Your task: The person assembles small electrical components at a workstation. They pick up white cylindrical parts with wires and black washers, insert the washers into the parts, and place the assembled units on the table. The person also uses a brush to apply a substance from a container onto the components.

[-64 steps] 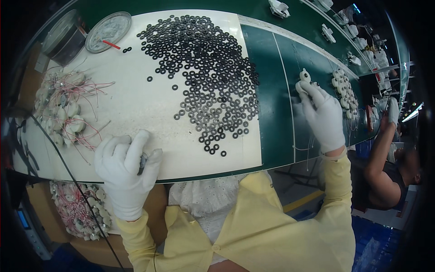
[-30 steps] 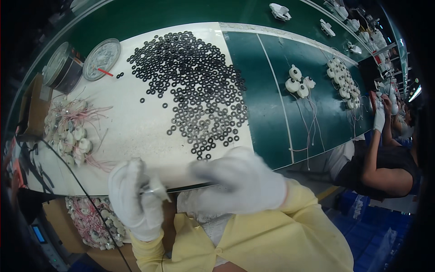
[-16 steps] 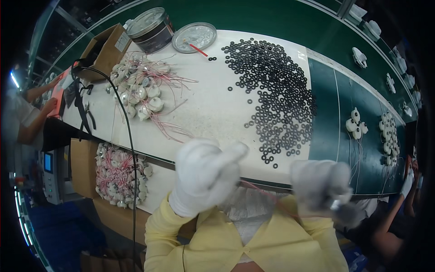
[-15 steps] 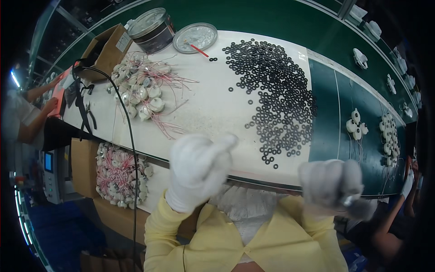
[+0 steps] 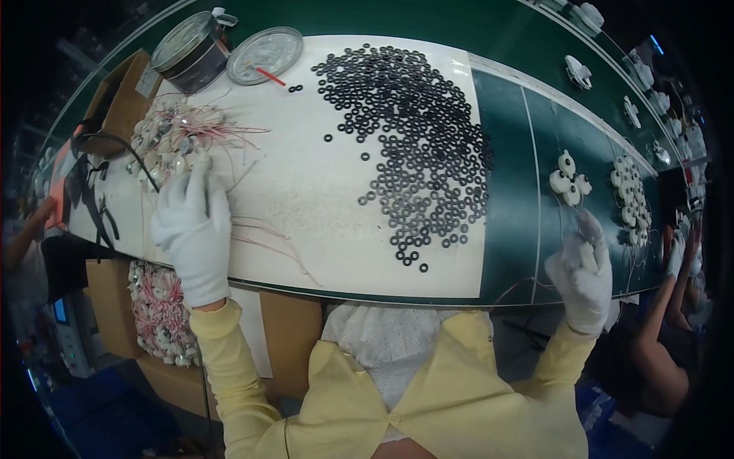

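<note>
My left hand [image 5: 195,229], in a white glove, lies over the near edge of a heap of white round wired parts [image 5: 174,138]. Its fingers stretch forward, somewhat apart; they hide the parts beneath, whose pinkish-red wires trail out to the right. My right hand [image 5: 585,279], gloved too with greyish fingertips, is closed above the near side of the green mat [image 5: 508,222]. It grips a white wired part, mostly hidden by the fingers, with a thin wire [image 5: 520,284] running off to the left. Just beyond it sits a small cluster of white round parts [image 5: 567,182] with dark centres.
Many black rings [image 5: 417,115] spread over the white table top [image 5: 298,206]. A tin [image 5: 191,53], a round lid [image 5: 266,55] with a red stick and a cardboard box [image 5: 126,103] stand back left. More white parts [image 5: 631,199] lie far right. Co-workers sit at both sides.
My left hand has moved left and forward onto the heap of wired parts. My right hand has gone forward to the green mat beside the small cluster. The view has shifted right.
</note>
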